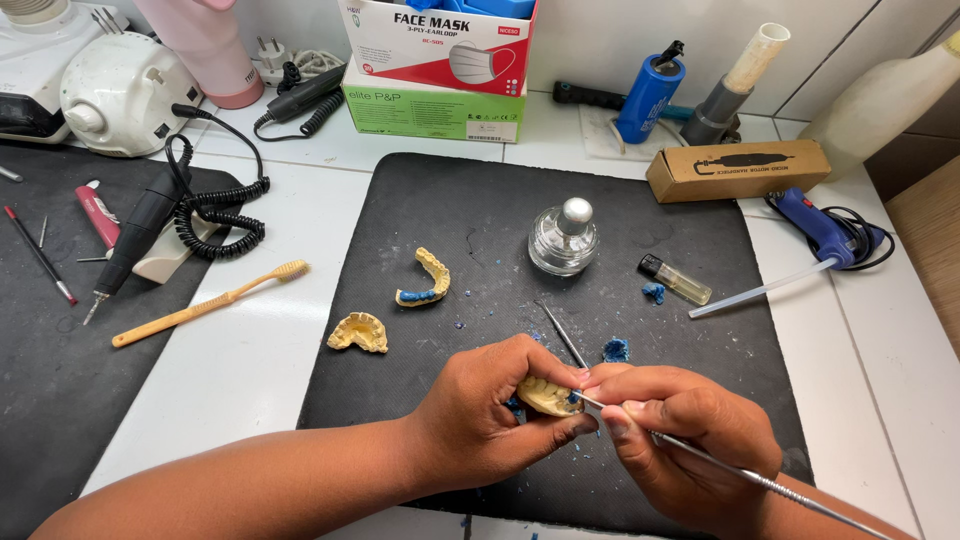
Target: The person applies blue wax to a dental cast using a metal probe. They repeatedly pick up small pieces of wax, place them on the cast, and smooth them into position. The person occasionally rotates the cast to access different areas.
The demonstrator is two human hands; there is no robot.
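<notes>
At nine o'clock on the surface (250,370) lies a yellow toothbrush (208,304). A yellow dental cast (358,331) sits at the black mat's (480,230) left edge, and an arch-shaped cast with blue wax (427,279) lies at its one o'clock. The left hand (490,410) is closed around a yellow plaster cast (548,396) at six o'clock. The right hand (680,430) pinches a thin metal tool (730,466), tip touching that cast. A glass spirit lamp (564,238) stands at twelve
</notes>
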